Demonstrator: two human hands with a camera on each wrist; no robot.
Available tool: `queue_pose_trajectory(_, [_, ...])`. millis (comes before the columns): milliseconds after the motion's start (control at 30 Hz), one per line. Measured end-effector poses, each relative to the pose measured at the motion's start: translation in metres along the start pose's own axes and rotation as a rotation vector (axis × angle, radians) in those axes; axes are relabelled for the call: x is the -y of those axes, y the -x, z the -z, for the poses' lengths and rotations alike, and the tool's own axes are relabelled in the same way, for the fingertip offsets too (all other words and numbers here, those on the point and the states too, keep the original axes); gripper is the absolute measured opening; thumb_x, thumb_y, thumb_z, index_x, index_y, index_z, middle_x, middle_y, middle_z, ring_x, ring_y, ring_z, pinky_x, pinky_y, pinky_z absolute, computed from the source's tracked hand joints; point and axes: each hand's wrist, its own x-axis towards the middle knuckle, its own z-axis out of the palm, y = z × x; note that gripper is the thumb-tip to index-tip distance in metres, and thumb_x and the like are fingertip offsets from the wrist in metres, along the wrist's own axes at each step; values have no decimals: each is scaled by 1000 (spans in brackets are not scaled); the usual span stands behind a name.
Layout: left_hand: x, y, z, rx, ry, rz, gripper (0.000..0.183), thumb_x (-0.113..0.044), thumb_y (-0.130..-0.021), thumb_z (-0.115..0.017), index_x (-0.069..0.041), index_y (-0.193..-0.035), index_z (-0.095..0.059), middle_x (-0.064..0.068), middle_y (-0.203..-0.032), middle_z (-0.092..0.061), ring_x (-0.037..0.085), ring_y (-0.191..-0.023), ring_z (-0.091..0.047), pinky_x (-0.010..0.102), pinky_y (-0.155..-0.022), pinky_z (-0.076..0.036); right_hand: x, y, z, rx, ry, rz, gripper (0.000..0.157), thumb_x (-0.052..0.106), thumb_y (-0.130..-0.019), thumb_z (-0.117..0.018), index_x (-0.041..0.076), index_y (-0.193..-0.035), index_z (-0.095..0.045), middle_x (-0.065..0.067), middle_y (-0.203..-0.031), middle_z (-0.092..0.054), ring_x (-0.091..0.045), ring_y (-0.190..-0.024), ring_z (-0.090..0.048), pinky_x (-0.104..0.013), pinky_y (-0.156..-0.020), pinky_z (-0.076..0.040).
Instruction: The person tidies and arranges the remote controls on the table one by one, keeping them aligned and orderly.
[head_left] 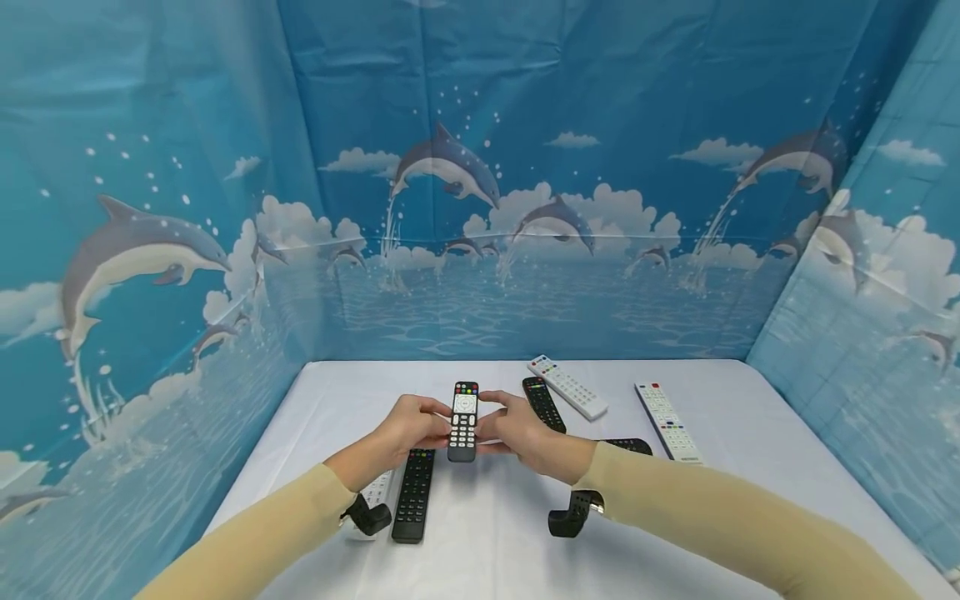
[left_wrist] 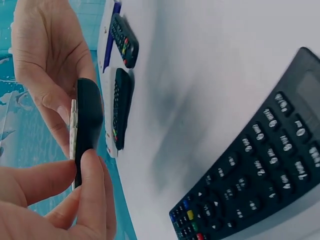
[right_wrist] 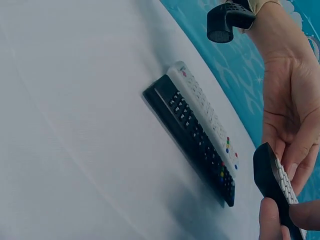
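Observation:
A small black remote control (head_left: 463,422) with white buttons is held upright above the table, its button side facing the head camera. My left hand (head_left: 408,431) pinches its left edge between thumb and fingers. From the other side, my right hand (head_left: 517,429) grips the right edge. In the left wrist view the black remote (left_wrist: 90,115) appears edge-on, with the left fingers (left_wrist: 92,175) around its near end. The right wrist view shows the remote's dark back and white buttons (right_wrist: 285,182) between both hands.
A long black remote (head_left: 413,497) lies beside a white remote (head_left: 377,490) below the left hand. At the back right are a black remote (head_left: 543,404) and a white remote (head_left: 567,387). Farther right lies another white remote (head_left: 667,422); a black one (head_left: 630,445) is partly behind the right arm.

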Motion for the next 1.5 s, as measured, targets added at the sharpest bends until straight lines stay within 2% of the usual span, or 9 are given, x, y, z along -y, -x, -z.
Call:
queue_pose_trajectory(233, [13, 14, -1, -2, -31, 22, 29, 4, -89, -68, 6, -117, -67, 17, -96, -69, 21, -77, -73, 34, -72, -63, -11, 11, -8, 46, 13, -19, 73, -12, -87, -63, 6, -153, -38, -20, -106, -65, -27, -90, -70, -40, -80, -62])
queue_pose_trajectory(467, [24, 23, -2, 25, -50, 43, 32, 5, -88, -67, 9, -120, -65, 17, -95, -70, 23, -78, -73, 33, -69, -63, -18, 21, -14, 90, 16, -13, 75, -16, -83, -61, 1, -152, -36, -20, -102, -67, -27, -89, -70, -38, -78, -62])
queue_pose_trajectory(667, [30, 30, -4, 29, -63, 90, 31, 6, -88, -67, 12, -118, -64, 18, -95, -68, 24, -76, -73, 33, -68, -63, -29, 25, -18, 121, 9, -50, 75, -15, -83, -61, -2, -152, -33, -22, -102, -67, -29, -88, -71, -40, -77, -62])
queue_pose_trajectory(800, [30, 32, -8, 29, -80, 101, 29, 8, -86, -67, 13, -114, -65, 19, -93, -68, 23, -70, -72, 33, -65, -63, -34, 27, -21, 126, 5, -84, 73, -13, -84, -60, -2, -151, -35, -22, -103, -65, -27, -84, -72, -39, -77, -62])
queue_pose_trajectory(1000, [30, 36, -10, 14, -164, 114, 27, 6, -87, -67, 12, -113, -67, 16, -87, -69, 20, -65, -69, 33, -61, -62, -39, 30, -24, 137, -7, -117, 72, -11, -85, -60, -3, -151, -33, -22, -100, -67, -24, -80, -72, -38, -75, -62])
queue_pose_trajectory(1233, [28, 35, -13, 38, -278, 133, 7, 4, -86, -69, 5, -91, -73, 14, -77, -70, 18, -58, -68, 30, -57, -61, -48, 31, -26, 151, -37, -152, 73, -10, -83, -59, -5, -151, -31, -23, -97, -68, -24, -76, -71, -38, -74, -63])
queue_pose_trajectory(1367, [28, 33, -11, 35, -287, 147, 7, 4, -86, -67, 6, -88, -73, 16, -74, -70, 19, -57, -68, 30, -57, -61, -51, 29, -26, 161, -56, -152, 72, -10, -84, -58, -6, -150, -31, -24, -98, -68, -25, -76, -72, -38, -75, -62])
queue_pose_trajectory(1500, [27, 31, -9, 40, -277, 130, 10, 5, -86, -65, 8, -89, -73, 17, -73, -70, 21, -55, -69, 32, -57, -62, -52, 28, -26, 159, -60, -141, 72, -11, -84, -59, -8, -150, -31, -23, -97, -69, -24, -73, -71, -38, -74, -63])
